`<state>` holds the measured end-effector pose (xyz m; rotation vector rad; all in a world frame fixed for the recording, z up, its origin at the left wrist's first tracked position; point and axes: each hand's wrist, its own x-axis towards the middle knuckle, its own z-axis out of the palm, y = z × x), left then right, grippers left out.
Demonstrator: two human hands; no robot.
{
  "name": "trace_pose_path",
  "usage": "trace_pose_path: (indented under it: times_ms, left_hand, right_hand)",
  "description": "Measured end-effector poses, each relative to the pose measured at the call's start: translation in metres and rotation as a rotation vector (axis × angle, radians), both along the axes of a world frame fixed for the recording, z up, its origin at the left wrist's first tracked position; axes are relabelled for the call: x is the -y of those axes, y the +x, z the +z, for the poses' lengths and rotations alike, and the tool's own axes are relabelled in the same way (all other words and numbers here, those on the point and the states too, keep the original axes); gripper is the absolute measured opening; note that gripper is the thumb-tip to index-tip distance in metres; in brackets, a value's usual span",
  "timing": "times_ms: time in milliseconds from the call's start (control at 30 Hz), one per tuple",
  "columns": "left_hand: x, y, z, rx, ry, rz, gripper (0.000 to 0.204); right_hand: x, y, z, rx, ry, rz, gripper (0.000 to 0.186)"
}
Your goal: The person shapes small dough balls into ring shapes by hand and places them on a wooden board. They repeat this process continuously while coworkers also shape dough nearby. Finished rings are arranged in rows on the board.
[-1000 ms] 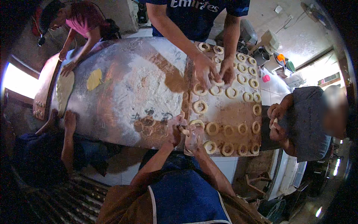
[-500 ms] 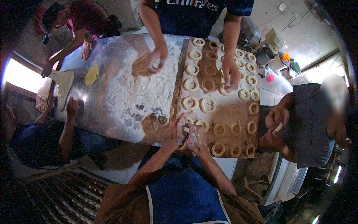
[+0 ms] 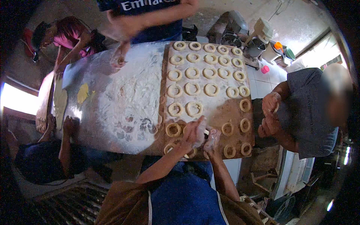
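Over the near part of a floured wooden board [image 3: 221, 107], my left hand [image 3: 195, 134] and my right hand [image 3: 212, 141] are held close together. Both are closed around a small piece of pale dough [image 3: 206, 132]; only a bit of it shows between the fingers, so its full shape is hidden. Flour coats my fingers. Rows of raw dough rings lie on the board; one ring [image 3: 194, 108] sits just beyond my left hand, and another ring [image 3: 227, 128] lies to the right of my right hand. My left forearm partly covers some nearer rings.
Left of the board is a metal table [image 3: 101, 112] with spread flour [image 3: 135, 84], a yellow lump [image 3: 83, 93] and a dough sheet [image 3: 60, 101]. Co-workers stand across, at left and at right; the right one's hands [image 3: 270, 112] hold dough. A slatted rack [image 3: 75, 200] stands at lower left.
My hands have shifted right over the board, still holding the dough. The person opposite has drawn back from the rings, arms now over the table's far left. The whole view has shifted slightly.
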<state>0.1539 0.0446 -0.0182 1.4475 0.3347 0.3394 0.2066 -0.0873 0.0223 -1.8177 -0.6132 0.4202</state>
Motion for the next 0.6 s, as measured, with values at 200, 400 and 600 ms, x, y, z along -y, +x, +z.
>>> trace_pose_path:
  times_ms: [200,400,600]
  left_hand:
    - [0.026,0.038,0.028,-0.061,-0.624,0.082,0.03]
    - [0.0,0.062,0.008,-0.004,0.037,0.301,0.031]
    - [-0.017,0.105,0.065,-0.466,0.434,0.293,0.029]
  right_hand:
    - [0.01,0.007,-0.005,-0.184,0.108,-0.285,0.082]
    - [-0.002,0.047,0.053,-0.261,0.419,-0.025,0.046]
    - [-0.014,0.077,0.055,0.482,-0.249,-0.222,0.049]
